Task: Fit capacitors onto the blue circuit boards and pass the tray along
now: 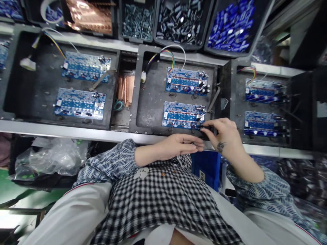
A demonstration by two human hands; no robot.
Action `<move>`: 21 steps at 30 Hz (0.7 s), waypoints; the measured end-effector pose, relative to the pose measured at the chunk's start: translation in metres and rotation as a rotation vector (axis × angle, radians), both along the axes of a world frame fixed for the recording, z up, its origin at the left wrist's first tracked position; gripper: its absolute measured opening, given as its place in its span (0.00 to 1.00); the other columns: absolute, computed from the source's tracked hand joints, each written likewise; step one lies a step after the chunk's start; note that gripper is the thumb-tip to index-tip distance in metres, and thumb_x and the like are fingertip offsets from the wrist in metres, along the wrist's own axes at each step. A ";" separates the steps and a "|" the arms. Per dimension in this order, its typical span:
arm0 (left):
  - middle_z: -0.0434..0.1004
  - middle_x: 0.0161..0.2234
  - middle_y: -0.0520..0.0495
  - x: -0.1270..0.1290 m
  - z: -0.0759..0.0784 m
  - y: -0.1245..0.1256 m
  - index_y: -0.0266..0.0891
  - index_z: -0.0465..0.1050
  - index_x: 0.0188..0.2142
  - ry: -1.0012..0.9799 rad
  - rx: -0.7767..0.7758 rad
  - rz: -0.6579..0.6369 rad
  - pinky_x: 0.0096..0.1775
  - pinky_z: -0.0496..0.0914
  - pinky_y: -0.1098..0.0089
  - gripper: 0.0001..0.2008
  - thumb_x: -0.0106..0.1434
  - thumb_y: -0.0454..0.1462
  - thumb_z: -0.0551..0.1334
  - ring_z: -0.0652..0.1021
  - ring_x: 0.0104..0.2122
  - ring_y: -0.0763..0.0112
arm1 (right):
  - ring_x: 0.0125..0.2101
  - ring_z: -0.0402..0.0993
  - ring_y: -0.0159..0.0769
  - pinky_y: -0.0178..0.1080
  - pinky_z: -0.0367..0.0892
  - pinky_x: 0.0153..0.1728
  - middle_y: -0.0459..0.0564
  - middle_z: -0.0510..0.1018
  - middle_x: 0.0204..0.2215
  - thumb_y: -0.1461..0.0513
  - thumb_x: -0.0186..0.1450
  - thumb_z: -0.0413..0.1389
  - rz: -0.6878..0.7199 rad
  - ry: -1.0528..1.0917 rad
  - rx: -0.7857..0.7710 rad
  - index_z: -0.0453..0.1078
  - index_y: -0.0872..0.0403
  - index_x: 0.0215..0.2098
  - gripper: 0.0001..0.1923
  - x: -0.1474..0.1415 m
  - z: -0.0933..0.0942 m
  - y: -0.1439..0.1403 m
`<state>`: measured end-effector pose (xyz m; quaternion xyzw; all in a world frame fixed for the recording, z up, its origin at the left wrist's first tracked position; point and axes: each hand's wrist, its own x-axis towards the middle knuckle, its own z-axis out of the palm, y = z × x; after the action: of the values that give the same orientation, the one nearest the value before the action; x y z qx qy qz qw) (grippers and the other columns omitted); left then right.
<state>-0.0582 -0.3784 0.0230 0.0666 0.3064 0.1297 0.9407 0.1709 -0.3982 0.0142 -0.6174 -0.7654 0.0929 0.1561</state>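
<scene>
Blue circuit boards lie in pairs in dark trays along the tabletop (76, 134). In the middle tray (150, 102), the left hand (176, 145) rests just below the near board (183, 115), fingers loosely curled, its grip seeming to hold small parts. The right hand (223, 134) pinches a small dark component at that board's right corner. Further right sits another tray (238, 102).
</scene>
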 end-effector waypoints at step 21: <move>0.57 0.24 0.57 0.002 0.006 0.003 0.36 0.64 0.35 -0.013 -0.119 0.010 0.20 0.50 0.86 0.15 0.80 0.38 0.52 0.56 0.17 0.85 | 0.50 0.80 0.46 0.50 0.75 0.50 0.55 0.83 0.48 0.56 0.71 0.61 0.127 0.485 -0.027 0.78 0.48 0.47 0.09 -0.040 0.020 -0.021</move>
<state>-0.0563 -0.3755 0.0286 0.0083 0.3079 0.1164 0.9443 0.1312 -0.4191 0.0341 -0.5298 -0.7414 0.2584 0.3208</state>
